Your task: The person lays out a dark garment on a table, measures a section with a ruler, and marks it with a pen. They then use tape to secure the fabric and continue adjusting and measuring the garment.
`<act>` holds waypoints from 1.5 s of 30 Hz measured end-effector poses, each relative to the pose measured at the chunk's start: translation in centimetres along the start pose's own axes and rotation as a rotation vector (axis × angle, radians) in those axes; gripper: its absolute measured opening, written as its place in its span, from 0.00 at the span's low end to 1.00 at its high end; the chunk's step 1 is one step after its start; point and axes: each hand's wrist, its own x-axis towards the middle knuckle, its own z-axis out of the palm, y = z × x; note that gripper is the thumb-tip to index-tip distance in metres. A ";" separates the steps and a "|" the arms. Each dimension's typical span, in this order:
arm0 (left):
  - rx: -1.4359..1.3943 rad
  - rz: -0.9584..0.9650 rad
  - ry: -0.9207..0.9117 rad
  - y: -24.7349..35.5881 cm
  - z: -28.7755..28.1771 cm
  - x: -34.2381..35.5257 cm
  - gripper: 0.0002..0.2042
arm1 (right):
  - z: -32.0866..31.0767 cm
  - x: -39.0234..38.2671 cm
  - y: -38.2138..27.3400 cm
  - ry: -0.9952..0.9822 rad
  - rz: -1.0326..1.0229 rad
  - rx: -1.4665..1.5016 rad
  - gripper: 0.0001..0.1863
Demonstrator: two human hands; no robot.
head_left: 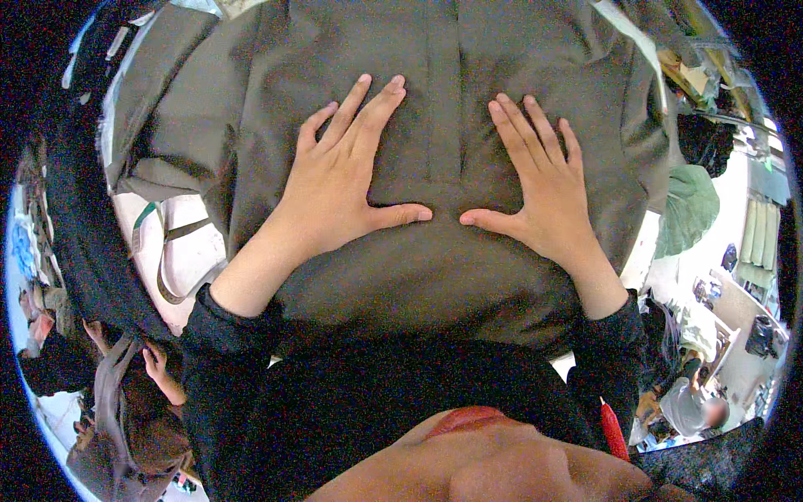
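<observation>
A dark olive-brown garment [335,284] is spread in front of me, with a straight placket [444,100] running down its middle. My left hand [339,171] lies flat on the cloth left of the placket, fingers spread and thumb stretched toward the centre. On the other side, my right hand [544,180] rests on the garment too, fingers extended and thumb pointing inward. The two thumb tips are a short way apart, just below the placket's lower end. Neither hand holds anything. Soft folds show in the cloth along the left side.
A tape measure [171,259] lies on the white tabletop [188,243] at the left. Green cloth [690,205] hangs at the right. Another person's hand [155,361] is near brown fabric [125,427] at the lower left. A red pen [613,427] is by my right sleeve.
</observation>
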 end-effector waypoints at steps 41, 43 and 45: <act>0.052 0.166 -0.177 -0.2 -0.8 0.0 0.36 | 0.0 0.1 -0.4 -0.047 0.034 0.035 0.48; 0.069 0.170 -0.185 -0.2 -0.8 0.0 0.37 | -0.1 0.2 -0.6 -0.044 0.032 0.027 0.48; 0.098 0.172 -0.205 0.1 -0.9 -0.1 0.37 | -0.3 0.2 -0.9 -0.044 0.035 0.005 0.48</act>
